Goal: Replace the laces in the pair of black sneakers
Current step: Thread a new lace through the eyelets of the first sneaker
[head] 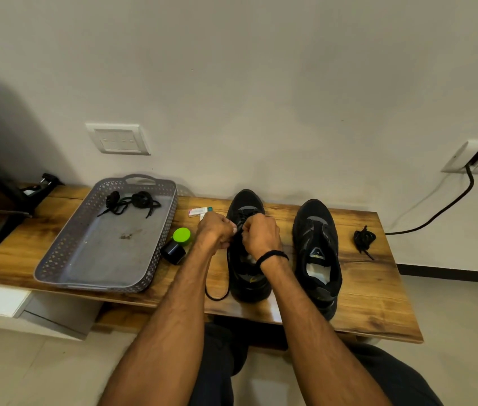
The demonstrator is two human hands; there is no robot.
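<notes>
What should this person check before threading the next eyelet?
1. Grip on the lace: left hand and right hand both pinch the lace over the sneaker being laced: ok.
2. Sneaker steady: it stands flat on the bench: ok.
3. Slack free of snags: it loops on the bench beside the heel: ok.
4. Which eyelet comes next: hidden by the fingers: cannot tell.
5. Lace ready for the second sneaker: a bundled lace lies at its right: ok.
</notes>
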